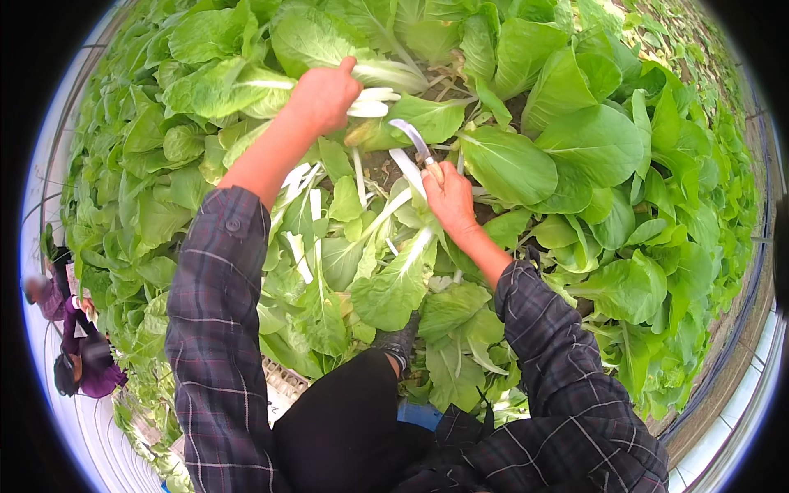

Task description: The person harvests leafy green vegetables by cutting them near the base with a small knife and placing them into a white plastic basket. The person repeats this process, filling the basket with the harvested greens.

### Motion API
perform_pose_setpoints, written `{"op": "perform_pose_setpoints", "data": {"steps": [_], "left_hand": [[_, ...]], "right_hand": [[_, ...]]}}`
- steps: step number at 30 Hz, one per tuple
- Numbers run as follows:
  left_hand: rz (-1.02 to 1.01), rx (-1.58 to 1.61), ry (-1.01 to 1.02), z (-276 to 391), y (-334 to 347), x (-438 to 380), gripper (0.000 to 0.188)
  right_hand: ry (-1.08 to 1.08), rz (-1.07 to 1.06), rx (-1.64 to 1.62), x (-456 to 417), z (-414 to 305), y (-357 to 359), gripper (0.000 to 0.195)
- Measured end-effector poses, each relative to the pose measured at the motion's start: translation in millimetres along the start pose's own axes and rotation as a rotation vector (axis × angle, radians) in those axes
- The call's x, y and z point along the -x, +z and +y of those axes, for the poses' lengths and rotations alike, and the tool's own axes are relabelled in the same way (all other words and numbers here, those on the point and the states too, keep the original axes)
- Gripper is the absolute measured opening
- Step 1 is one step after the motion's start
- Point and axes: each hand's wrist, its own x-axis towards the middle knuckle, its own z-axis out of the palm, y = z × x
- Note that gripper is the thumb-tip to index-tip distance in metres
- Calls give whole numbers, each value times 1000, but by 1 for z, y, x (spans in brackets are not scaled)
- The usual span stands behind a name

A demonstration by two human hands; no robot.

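My left hand (327, 97) is closed around a leafy green head (243, 89) with white stalks; the pale cut ends of the stalks show beside my fingers. In my right hand (451, 198) is a small sickle (412, 137) with a curved metal blade and a wooden handle. Its blade points up and to the left, just below and to the right of the cut stalks. Loose leaves with white stems (407, 259) lie below my hands. Another leafy green (394, 74) with a pale base is just beyond my left hand.
Dense leafy greens (592, 148) surround me on both sides. A light plastic crate (283, 382) and something blue (420, 415) are near my legs. Two other people (92, 363) are at the far left. Dark hoses or cables (733, 326) run along the right edge.
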Motion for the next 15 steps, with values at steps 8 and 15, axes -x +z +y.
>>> {"op": "perform_pose_setpoints", "data": {"steps": [8,15], "left_hand": [[147,74,-50,14,49,31,17],[209,39,-41,33,60,28,15]], "right_hand": [[-121,22,-158,-15,-35,9,27],[185,200,-284,-94,1,31,31]]}}
